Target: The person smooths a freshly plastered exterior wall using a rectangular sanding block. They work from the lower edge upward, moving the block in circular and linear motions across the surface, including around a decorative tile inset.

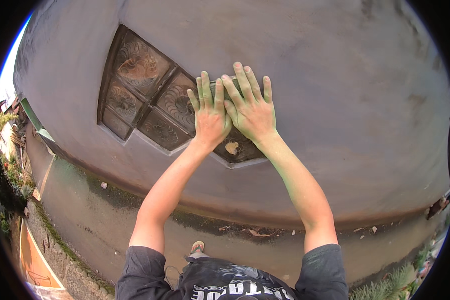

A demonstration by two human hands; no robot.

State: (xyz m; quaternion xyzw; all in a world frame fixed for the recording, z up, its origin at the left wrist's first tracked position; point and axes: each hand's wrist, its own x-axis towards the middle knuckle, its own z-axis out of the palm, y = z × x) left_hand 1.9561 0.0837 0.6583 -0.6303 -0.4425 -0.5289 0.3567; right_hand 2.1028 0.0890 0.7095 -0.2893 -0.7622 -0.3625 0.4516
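Both of my arms reach up toward a grey wall [335, 115]. My left hand [213, 117] is open, its fingers stretched upward. Beside it, my right hand [255, 112] is also open, its fingers spread a little, and its thumb overlaps or meets the edge of the left hand. Neither hand holds anything. They lie in front of the right part of a patterned glass-block window [176, 104] and hide some of its blocks. Whether the palms press on the glass or hover before it, I cannot tell. A pale tan patch [231, 147] shows on a lower block.
Paved ground [100, 210] runs along the wall's foot, with small debris [257, 233] near the base. One sandalled foot [197, 247] shows below. Plants [7, 185] and an orange panel [35, 257] are at the left; grassy plants [385, 290] grow at lower right.
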